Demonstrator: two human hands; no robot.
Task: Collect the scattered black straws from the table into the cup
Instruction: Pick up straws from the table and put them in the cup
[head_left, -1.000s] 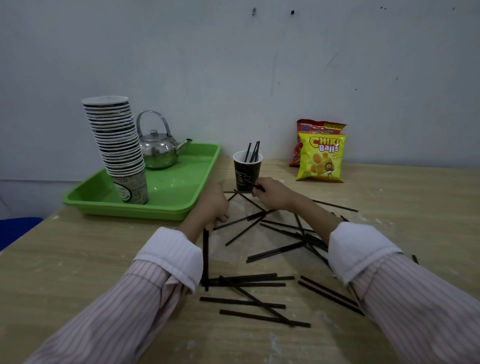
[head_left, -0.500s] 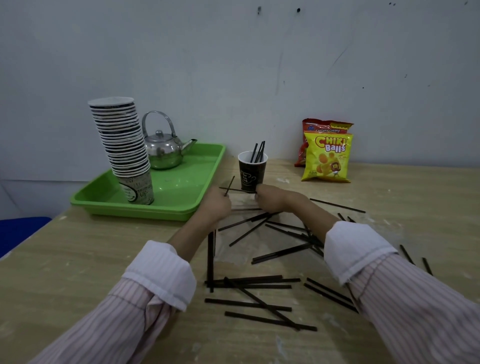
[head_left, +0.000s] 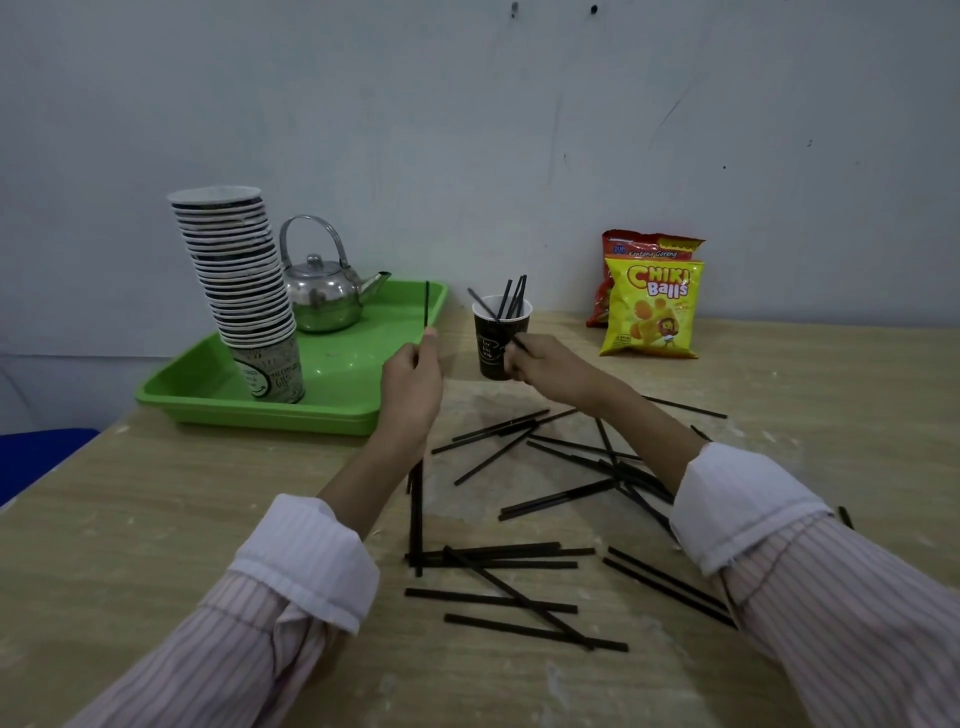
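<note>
A dark paper cup (head_left: 491, 347) stands on the wooden table (head_left: 156, 519) with several black straws (head_left: 515, 296) sticking out of it. My left hand (head_left: 413, 382) is left of the cup and pinches one black straw (head_left: 426, 304) upright. My right hand (head_left: 545, 364) is against the cup's right side, shut on another straw (head_left: 480, 302) that slants up to the left across the cup's rim. Several scattered black straws (head_left: 519, 556) lie on the table between and below my forearms, some crossing each other.
A green tray (head_left: 332, 410) at the back left carries a tall stack of paper cups (head_left: 244, 280) and a metal kettle (head_left: 322, 296). Two snack bags (head_left: 649, 306) lean on the wall behind the cup. The table's left edge runs by a blue object (head_left: 36, 457).
My left hand has lifted a straw off the table and turned it upright. My right hand has risen to the cup, its straw now angled over the rim.
</note>
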